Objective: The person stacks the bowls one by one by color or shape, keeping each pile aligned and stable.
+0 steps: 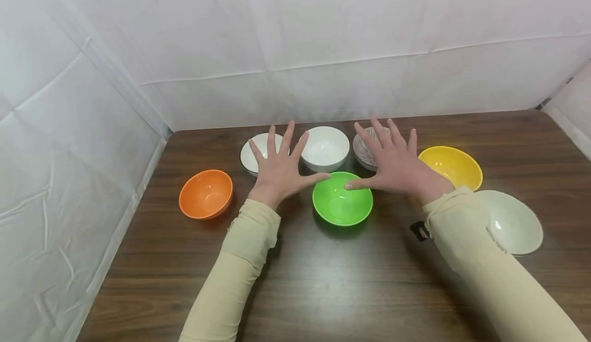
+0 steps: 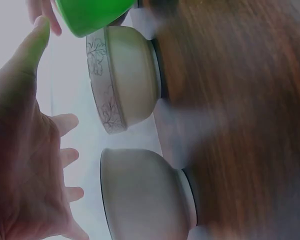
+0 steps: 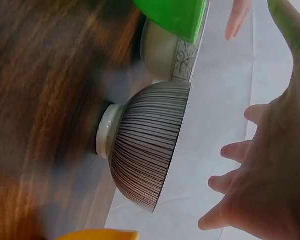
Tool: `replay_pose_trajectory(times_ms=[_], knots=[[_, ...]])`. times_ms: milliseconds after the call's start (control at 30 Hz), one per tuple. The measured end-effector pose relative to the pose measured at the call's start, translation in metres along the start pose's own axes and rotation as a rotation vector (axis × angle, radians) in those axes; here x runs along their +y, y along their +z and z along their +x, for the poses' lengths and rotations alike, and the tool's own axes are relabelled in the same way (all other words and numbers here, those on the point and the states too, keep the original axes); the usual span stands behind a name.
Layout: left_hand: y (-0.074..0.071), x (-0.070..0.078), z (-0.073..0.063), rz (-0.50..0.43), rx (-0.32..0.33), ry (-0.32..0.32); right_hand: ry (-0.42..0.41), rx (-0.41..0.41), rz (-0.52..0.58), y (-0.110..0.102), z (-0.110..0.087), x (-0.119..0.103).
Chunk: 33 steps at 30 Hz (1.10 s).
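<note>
Both hands hover over the bowls with fingers spread wide, holding nothing. In the head view my left hand (image 1: pixel 279 173) is above the table between the orange bowl (image 1: pixel 205 194) and the green bowl (image 1: pixel 342 203), partly covering a white bowl with a dark rim (image 1: pixel 251 153). My right hand (image 1: pixel 397 165) partly hides a striped bowl (image 1: pixel 362 149) and the yellow bowl (image 1: pixel 454 165). The two thumbs point toward each other over the green bowl's far part. Behind it stands a white bowl (image 1: pixel 325 147), whose leaf-patterned band (image 2: pixel 104 80) shows in the left wrist view.
A pale oval-looking bowl (image 1: pixel 510 224) sits at the right, partly behind the right sleeve (image 1: pixel 466 229). All the bowls stand on a dark wooden table (image 1: pixel 323 290). White cloth (image 1: pixel 341 39) hangs behind the table and along its left side.
</note>
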State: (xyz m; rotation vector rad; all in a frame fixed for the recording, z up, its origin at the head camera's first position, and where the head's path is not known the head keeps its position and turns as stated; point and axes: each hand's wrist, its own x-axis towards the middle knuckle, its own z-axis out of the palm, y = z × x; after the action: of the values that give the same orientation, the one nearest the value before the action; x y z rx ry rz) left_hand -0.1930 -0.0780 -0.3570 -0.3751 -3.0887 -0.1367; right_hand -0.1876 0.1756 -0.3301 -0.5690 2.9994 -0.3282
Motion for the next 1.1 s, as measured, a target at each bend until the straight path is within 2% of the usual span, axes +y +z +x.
replay_pose_trajectory(times_ms=[367, 600, 767, 933, 1100], knots=[[0.001, 0.001, -0.005, -0.009, -0.003, -0.003, -0.040, 0.022, 0.038, 0.010, -0.015, -0.007], [0.002, 0.002, -0.006, 0.012, -0.005, -0.006, -0.127, 0.060, 0.087, 0.020, -0.026, -0.012], [0.003, 0.001, -0.009, -0.004, 0.014, -0.009, -0.185, 0.101, 0.185, 0.028, -0.032, -0.016], [0.012, 0.002, -0.020, -0.051, 0.019, -0.015, -0.153, 0.028, 0.316, 0.038, -0.046, -0.021], [0.014, 0.005, -0.029, -0.068, 0.024, -0.014, -0.136, -0.021, 0.388, 0.043, -0.054, -0.019]])
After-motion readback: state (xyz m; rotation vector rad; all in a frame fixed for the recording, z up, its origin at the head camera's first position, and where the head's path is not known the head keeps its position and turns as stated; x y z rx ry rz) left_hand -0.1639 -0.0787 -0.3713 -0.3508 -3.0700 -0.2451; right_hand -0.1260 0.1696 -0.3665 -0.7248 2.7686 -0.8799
